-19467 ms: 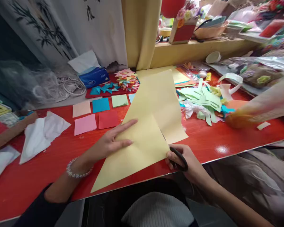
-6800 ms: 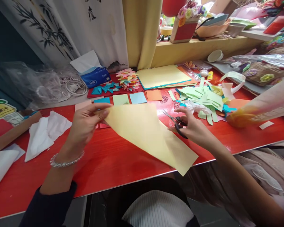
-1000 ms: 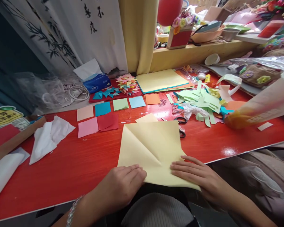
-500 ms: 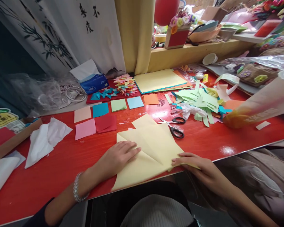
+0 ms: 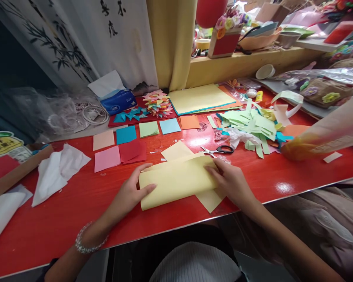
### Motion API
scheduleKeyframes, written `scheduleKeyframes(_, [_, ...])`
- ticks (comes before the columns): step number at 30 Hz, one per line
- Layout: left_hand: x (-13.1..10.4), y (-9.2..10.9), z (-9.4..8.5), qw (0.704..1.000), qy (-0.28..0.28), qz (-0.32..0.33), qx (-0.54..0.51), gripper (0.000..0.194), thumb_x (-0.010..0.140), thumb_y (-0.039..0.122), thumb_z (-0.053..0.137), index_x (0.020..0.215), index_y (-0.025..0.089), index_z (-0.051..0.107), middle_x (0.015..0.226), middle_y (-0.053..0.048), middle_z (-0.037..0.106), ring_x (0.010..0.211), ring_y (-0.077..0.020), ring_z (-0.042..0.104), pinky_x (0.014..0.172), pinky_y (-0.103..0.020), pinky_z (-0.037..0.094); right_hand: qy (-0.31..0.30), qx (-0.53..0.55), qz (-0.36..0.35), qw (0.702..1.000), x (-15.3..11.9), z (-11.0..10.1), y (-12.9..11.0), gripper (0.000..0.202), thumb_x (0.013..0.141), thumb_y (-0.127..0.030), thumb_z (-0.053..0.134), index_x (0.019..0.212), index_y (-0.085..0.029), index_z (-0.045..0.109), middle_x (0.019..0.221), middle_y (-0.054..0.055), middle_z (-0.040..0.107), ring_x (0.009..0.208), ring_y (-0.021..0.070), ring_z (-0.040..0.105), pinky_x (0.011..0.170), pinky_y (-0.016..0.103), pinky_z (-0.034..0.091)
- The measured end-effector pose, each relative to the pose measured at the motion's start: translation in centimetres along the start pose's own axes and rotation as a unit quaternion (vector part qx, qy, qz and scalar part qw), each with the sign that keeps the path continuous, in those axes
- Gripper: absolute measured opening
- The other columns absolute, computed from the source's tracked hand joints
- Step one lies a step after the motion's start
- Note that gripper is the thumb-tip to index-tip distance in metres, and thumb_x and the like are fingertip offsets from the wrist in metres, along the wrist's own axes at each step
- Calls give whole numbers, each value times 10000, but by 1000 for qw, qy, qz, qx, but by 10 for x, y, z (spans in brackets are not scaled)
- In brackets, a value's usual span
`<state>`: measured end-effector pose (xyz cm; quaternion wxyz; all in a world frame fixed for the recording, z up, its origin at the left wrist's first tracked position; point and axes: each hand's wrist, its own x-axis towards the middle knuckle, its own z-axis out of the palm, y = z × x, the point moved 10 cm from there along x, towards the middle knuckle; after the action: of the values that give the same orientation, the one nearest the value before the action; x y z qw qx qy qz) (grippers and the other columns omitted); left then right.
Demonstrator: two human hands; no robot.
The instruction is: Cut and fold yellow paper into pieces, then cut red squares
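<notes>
A pale yellow sheet of paper (image 5: pixel 173 178) is bent over on itself, its near side a rounded, uncreased fold. My left hand (image 5: pixel 137 186) grips its left end, thumb on top and fingers behind the far edge. At the right end my right hand (image 5: pixel 228 178) pinches the far corner layers together. Under the sheet lies more pale yellow paper; one corner (image 5: pixel 211 199) pokes out on the near side, and a pale piece (image 5: pixel 176 150) shows beyond the far edge. Black-handled scissors (image 5: pixel 217 150) lie just past my right hand, partly hidden by it.
Beyond my hands are stacks of coloured paper squares (image 5: pixel 132 151). Green paper strips (image 5: pixel 250 121) are heaped at the right, near a leaning plastic cup (image 5: pixel 326 129). Crumpled tissue (image 5: pixel 59 172) lies left. Larger sheets (image 5: pixel 200 100) and a blue tissue pack (image 5: pixel 117 101) are at the back.
The yellow sheet lay spread out with diagonal creases; its near edge is now brought over to the far side. Both hands moved away from me, the right one also slightly left.
</notes>
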<state>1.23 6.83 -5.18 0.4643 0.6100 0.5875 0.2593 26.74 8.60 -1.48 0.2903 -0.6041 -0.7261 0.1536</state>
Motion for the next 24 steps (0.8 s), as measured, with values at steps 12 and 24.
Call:
scheduleKeyframes(12, [21, 42, -1, 874, 54, 178, 449, 496, 813, 476, 547, 1179, 142, 529, 1265, -157, 447, 1197, -339, 385, 985, -521, 344, -37, -41, 16, 998, 16, 21, 9, 445, 868, -254, 456, 1289, -113, 421, 811, 72, 622, 707, 212, 577, 596, 296, 399])
scheduleKeyframes(24, [109, 90, 94, 897, -181, 204, 349, 478, 775, 515, 540, 1057, 132, 499, 1069, -110, 492, 1010, -270, 422, 844, -364, 373, -56, -54, 45, 996, 28, 29, 11, 469, 864, -274, 471, 1314, -149, 420, 968, 122, 641, 805, 264, 608, 647, 336, 415])
